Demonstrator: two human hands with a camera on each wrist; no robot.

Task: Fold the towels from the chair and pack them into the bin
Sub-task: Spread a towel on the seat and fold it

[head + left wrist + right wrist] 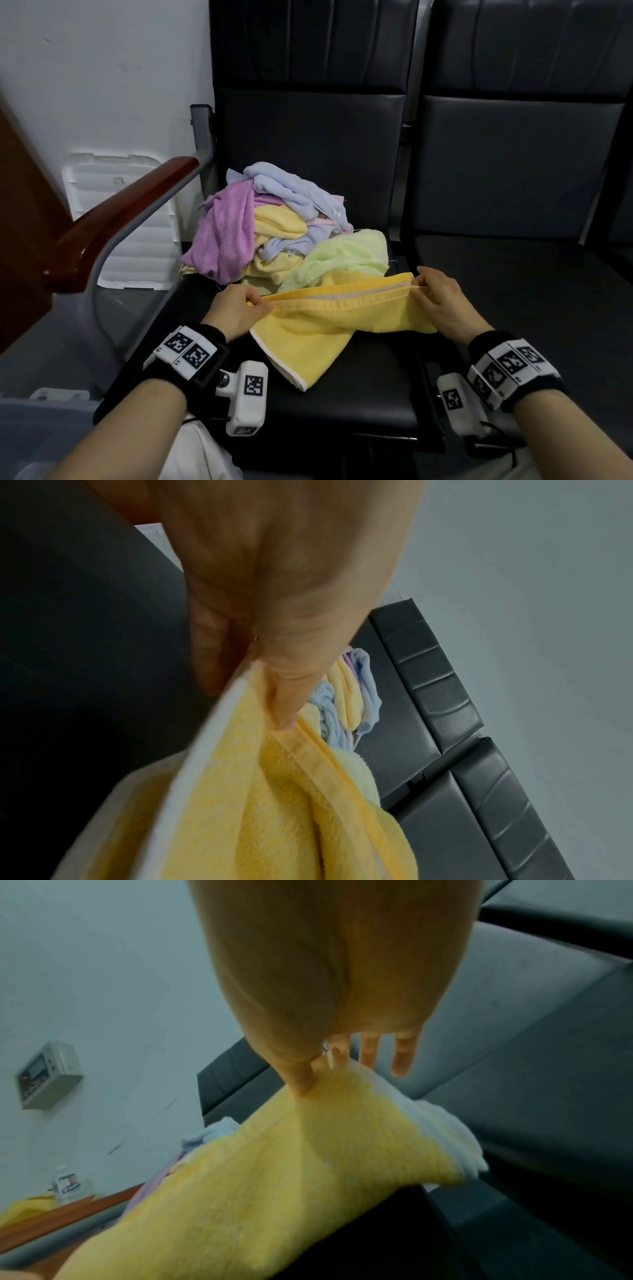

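Note:
A yellow towel point(318, 325) with a white border is stretched between my two hands over the front of the black chair seat point(359, 387). My left hand point(239, 305) pinches its left end, my right hand point(435, 294) pinches its right end. The lower part of the towel hangs crumpled onto the seat. Behind it lies a pile of towels point(274, 229): purple, pale blue, pale yellow and light green. In the left wrist view the thumb presses the yellow towel point(274, 791) edge. In the right wrist view the thumb and forefinger pinch the yellow towel point(274, 1177), other fingers straight.
A wooden armrest point(120, 219) on a grey metal frame stands left of the seat. A second black chair point(513, 192) adjoins on the right. A white foam panel point(116, 192) leans on the wall at left. A grey bin edge point(41, 411) shows bottom left.

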